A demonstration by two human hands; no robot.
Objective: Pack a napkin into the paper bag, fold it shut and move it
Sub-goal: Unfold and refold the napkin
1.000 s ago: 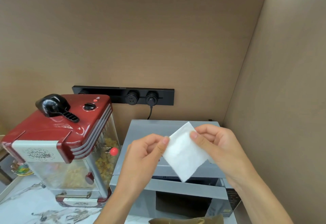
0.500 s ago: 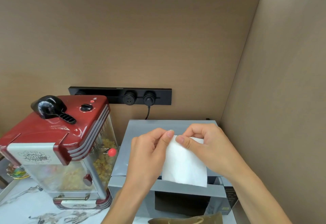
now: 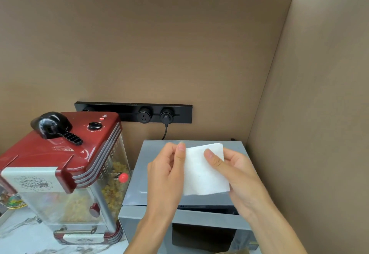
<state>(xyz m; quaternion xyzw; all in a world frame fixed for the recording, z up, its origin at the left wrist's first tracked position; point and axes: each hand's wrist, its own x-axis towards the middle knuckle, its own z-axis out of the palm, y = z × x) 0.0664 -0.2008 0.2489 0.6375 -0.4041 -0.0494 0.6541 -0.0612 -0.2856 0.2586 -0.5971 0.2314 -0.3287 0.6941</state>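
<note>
A white folded napkin point(image 3: 201, 173) is held up flat in front of me, above the grey microwave. My left hand point(image 3: 166, 175) pinches its left edge with the thumb in front. My right hand point(image 3: 237, 175) grips its right side, thumb across the upper face. A sliver of the brown paper bag point(image 3: 236, 251) shows at the bottom edge of the view, below my hands; most of it is out of frame.
A grey microwave point(image 3: 191, 219) stands under my hands against the brown corner walls. A red popcorn machine point(image 3: 65, 173) sits to its left on a marbled counter point(image 3: 18, 235). A black socket strip point(image 3: 133, 113) runs along the back wall.
The napkin has turned from a tilted diamond to a squarer, flatter hold. Both hands shifted their grip along its edges, and the view tilted up slightly.
</note>
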